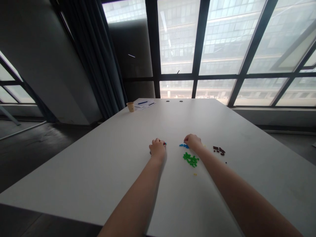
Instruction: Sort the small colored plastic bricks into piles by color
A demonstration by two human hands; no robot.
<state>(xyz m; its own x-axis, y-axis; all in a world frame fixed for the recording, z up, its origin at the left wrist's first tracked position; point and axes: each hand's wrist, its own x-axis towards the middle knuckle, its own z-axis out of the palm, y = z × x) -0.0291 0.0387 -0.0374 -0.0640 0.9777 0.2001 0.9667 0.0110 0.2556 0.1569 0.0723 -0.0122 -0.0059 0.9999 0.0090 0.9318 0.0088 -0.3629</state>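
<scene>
On table (pixel 98 164), two hands (pixel 193 142), one green pile (pixel 190 159)

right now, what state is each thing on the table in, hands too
left hand: fingers curled, grip mostly hidden
right hand: fingertips bent down beside the blue pieces
blue pieces: loose, close together
green pieces: loose, in a spread pile
brown pieces: loose, scattered
paper cup: upright, contents not visible
papers: lying flat
blue pen: lying on the papers
</scene>
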